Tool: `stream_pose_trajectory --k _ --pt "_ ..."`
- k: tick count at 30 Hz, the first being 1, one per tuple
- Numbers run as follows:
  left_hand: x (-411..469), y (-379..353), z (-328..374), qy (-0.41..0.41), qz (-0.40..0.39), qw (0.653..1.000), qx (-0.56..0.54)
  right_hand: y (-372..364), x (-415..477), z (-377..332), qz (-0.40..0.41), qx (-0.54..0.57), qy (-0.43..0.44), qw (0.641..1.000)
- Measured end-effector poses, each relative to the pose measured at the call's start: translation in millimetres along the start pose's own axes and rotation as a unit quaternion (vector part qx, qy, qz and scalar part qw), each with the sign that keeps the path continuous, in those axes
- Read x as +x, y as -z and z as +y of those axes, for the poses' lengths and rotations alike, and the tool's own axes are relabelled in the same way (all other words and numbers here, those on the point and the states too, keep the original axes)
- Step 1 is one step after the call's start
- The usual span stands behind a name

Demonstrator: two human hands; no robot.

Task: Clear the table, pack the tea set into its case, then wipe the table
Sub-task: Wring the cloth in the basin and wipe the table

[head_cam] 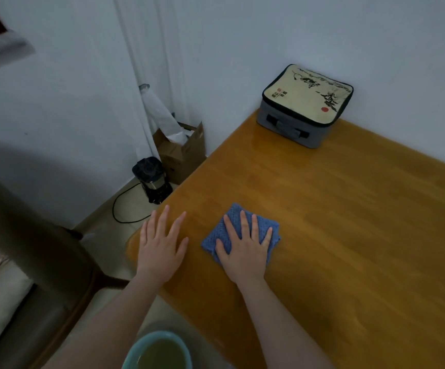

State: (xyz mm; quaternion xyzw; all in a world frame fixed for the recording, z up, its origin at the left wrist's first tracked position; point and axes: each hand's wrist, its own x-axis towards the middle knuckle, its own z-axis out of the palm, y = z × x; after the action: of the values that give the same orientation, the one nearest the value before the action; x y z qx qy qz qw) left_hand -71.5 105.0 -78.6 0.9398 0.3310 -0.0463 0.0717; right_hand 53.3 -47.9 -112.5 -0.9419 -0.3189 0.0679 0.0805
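- Blue cloth (242, 230) near table (349, 235) left edge, right hand (244, 247) flat on it, fingers straight.
- Left hand (161, 246) flat, holds nothing.
- Case (306, 105) zipped, far corner; wiping left.

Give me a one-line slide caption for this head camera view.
Right hand presses a blue cloth on the wooden table, left hand flat beside it, closed case at the back.

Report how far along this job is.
Looks done: the tea set case sits closed in the far corner of the table, and no tea ware is visible on it. In hand: the right hand presses a folded blue cloth flat on the wood, while the left hand rests flat beside it. Left: probably wiping the rest of the tabletop.
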Motion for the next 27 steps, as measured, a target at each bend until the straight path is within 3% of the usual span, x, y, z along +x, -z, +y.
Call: stream_pose_trajectory --k 4,21,27 --pt "26.8 -1.4 17.0 -0.014 0.012 1.0 -0.004 13.9 45.4 31.1 -0.028 -0.015 -0.028 0.999" --pt "168.0 -11.1 121.8 -0.078 0.026 0.996 -0.014 39.9 220.9 121.7 -0.002 -0.033 -0.067 0.997" --pt "187.4 -13.1 143.3 -0.051 0.052 0.994 -0.076 42.7 244.0 135.1 0.009 -0.027 -0.056 0.998"
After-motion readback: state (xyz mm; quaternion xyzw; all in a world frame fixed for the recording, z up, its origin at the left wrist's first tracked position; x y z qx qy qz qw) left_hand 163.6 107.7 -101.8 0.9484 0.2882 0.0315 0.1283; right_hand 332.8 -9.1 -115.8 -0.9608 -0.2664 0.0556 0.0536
